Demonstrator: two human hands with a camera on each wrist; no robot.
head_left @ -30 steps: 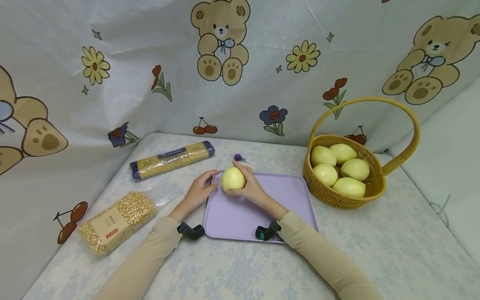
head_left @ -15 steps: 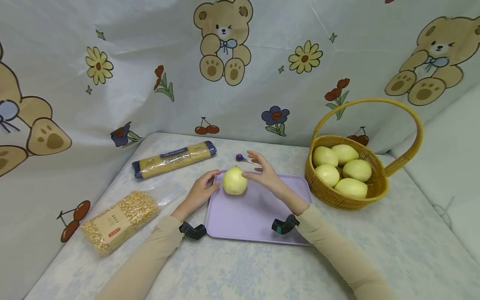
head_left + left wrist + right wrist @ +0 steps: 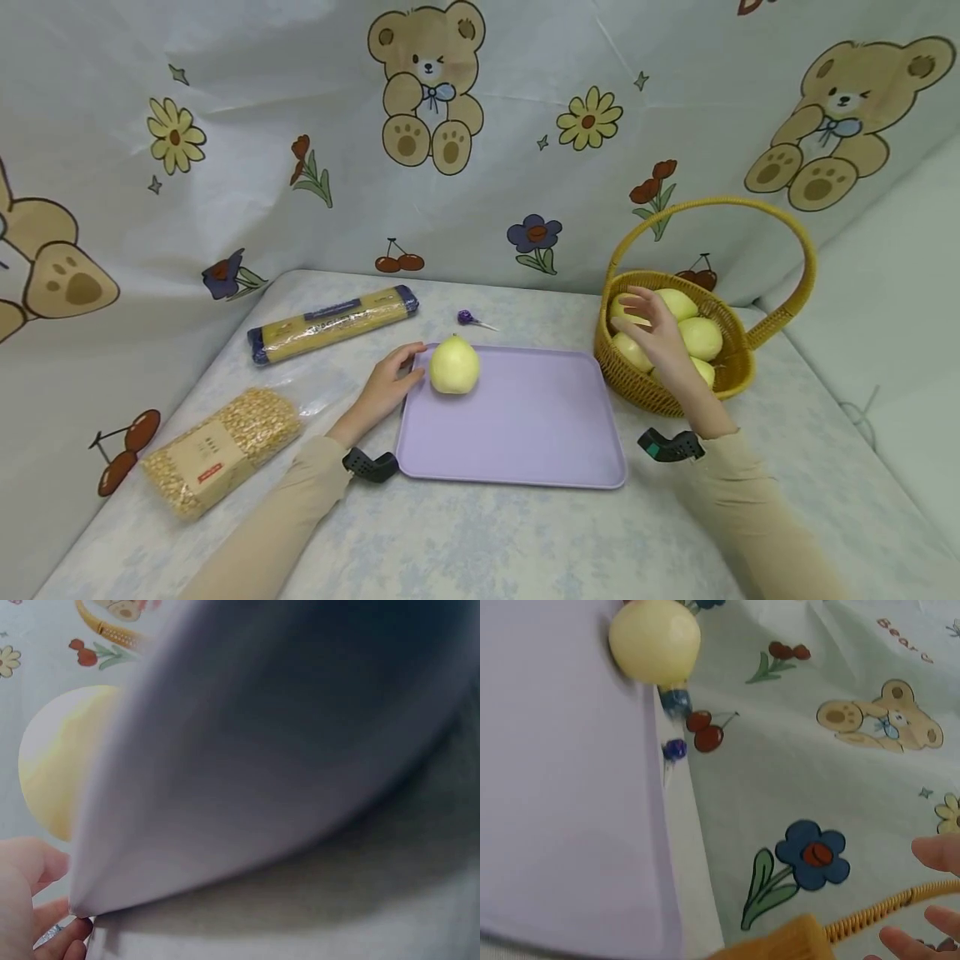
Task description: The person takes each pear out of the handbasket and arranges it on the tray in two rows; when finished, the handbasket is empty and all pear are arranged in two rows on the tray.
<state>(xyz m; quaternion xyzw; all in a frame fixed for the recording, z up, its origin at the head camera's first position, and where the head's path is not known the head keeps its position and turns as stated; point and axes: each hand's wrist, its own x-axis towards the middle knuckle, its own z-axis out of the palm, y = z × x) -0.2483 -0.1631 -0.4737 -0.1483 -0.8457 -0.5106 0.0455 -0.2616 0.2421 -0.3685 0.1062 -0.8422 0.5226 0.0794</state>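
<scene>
A pale yellow-green pear (image 3: 454,365) stands stem up on the lilac tray (image 3: 525,425), by its far left corner. Next to it my left hand (image 3: 384,387) rests at that corner, fingers loosely bent; in the left wrist view its fingertips (image 3: 75,930) touch the tray's corner. Over the left part of the wicker basket (image 3: 617,367), my right hand (image 3: 666,346) hovers with fingers spread, holding nothing visible. Several similar pale fruits (image 3: 702,338) lie in the basket, some partly covered by that hand. Fingers of the right hand appear by the basket's handle (image 3: 870,911) in the right wrist view.
A bag of corn kernels (image 3: 225,450) lies at the left. Behind it is a long yellow pack with blue ends (image 3: 333,325). A purple-wrapped lollipop (image 3: 467,317) lies beyond the tray. The basket's tall handle (image 3: 806,267) arches over it. A printed cloth (image 3: 480,217) hangs behind.
My right hand has let go of the pear on the tray and moved right, over the basket. The left hand has stayed at the tray's corner.
</scene>
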